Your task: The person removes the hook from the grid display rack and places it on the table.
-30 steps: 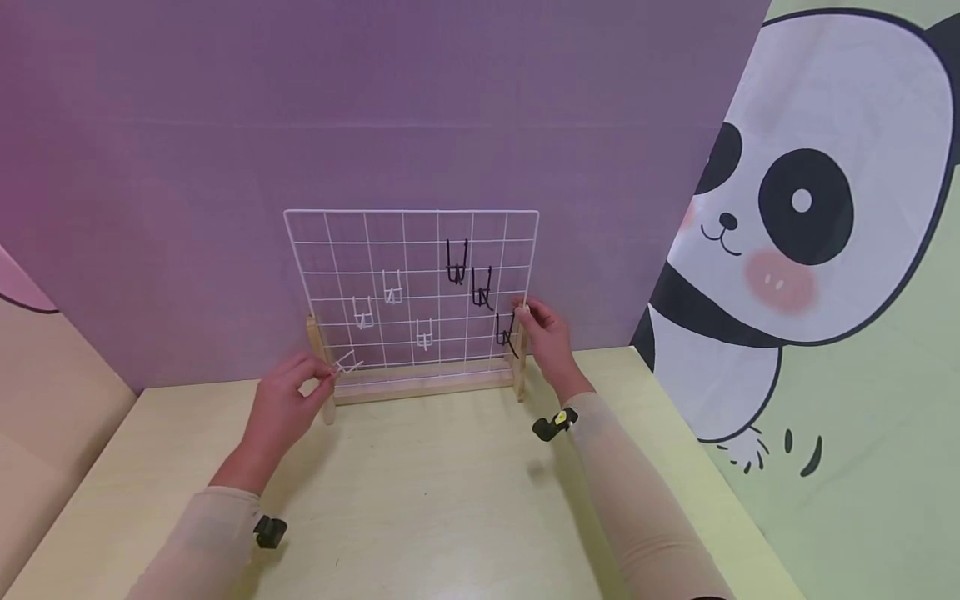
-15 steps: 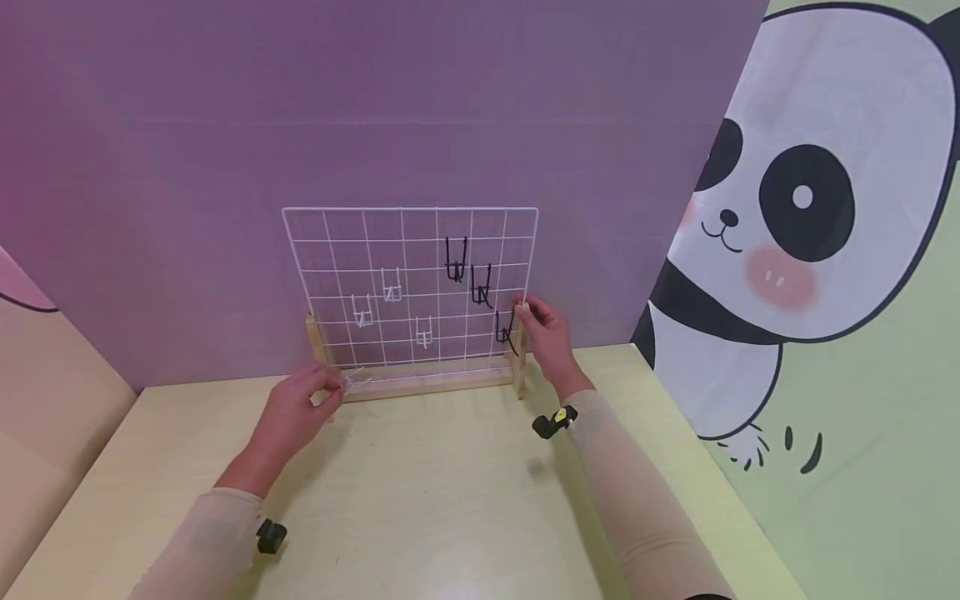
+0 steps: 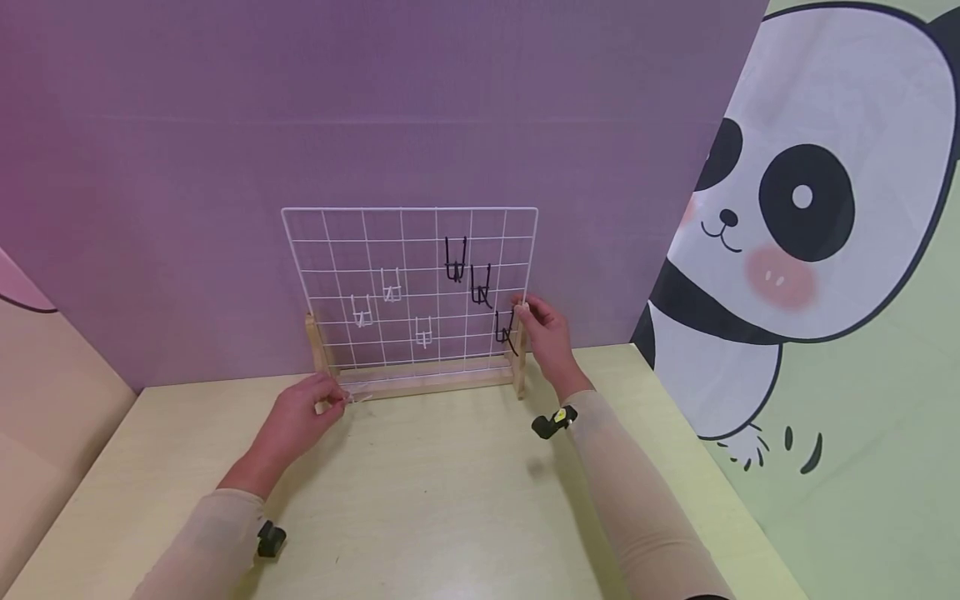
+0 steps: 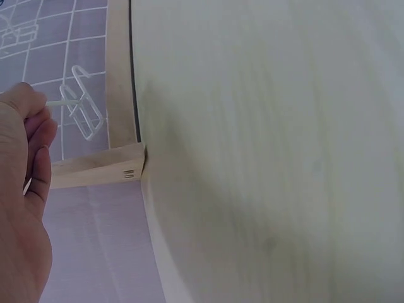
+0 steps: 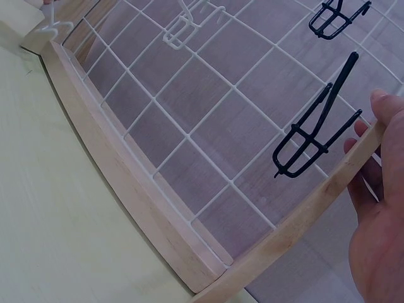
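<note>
A white wire grid panel [image 3: 408, 208] stands in a wooden stand [image 3: 427, 386]. My left hand [image 3: 303, 421] is at its lower left corner. Between thumb and fingertips it pinches the stem of a white wire hook [image 4: 81, 103], whose looped end overlaps the bottom grid squares in the left wrist view. On the other side my right hand [image 3: 550, 340] holds the stand's right upright [image 5: 297, 221] where it meets the grid's edge, thumb in front. Several more hooks hang on the grid: white ones [image 3: 424, 335] left and centre, black ones [image 5: 305, 129] on the right.
Under the stand is a pale wooden table [image 3: 427, 500]. A purple backdrop [image 3: 405, 100] rises close behind the grid. To the right, a wall with a panda picture [image 3: 825, 192] borders the table.
My left hand has moved down and slightly right with the white hook, from beside the left upright to the bottom of the grid. My right hand stays in place.
</note>
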The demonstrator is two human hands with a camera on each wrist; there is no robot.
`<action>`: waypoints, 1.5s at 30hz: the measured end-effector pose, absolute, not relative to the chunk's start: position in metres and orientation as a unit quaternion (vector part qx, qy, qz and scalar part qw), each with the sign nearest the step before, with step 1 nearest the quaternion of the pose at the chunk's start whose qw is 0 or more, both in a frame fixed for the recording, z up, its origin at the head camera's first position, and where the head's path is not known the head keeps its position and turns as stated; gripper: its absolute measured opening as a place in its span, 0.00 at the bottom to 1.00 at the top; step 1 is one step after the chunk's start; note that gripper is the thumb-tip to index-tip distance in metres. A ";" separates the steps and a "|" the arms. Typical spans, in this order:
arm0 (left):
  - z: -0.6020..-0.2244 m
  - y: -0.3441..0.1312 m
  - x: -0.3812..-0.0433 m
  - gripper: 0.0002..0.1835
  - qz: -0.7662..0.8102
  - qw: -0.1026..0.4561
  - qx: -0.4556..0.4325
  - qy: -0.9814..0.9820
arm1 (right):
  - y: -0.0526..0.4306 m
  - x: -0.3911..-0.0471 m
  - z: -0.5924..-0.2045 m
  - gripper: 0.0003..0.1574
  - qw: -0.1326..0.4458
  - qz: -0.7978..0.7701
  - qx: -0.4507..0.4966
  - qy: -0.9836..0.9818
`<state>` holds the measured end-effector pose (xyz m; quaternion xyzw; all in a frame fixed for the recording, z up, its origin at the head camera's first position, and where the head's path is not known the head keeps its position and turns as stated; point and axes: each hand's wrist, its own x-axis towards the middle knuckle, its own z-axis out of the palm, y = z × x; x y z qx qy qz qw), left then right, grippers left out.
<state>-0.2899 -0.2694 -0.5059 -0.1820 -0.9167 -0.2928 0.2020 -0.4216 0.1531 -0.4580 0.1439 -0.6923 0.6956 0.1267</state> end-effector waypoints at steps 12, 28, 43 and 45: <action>-0.510 -0.269 -0.291 0.06 -0.273 0.124 -0.169 -0.939 | 0.150 -0.420 -0.458 0.21 0.127 0.702 0.148 -0.685; -0.514 -0.268 -0.290 0.06 -0.298 0.075 -0.172 -0.936 | 0.151 -0.420 -0.457 0.21 0.120 0.706 0.141 -0.684; -0.516 -0.269 -0.293 0.06 -0.304 0.029 -0.173 -0.936 | 0.152 -0.421 -0.456 0.22 0.115 0.707 0.140 -0.684; -0.517 -0.270 -0.294 0.06 -0.301 0.028 -0.173 -0.938 | 0.152 -0.420 -0.456 0.22 0.116 0.708 0.141 -0.682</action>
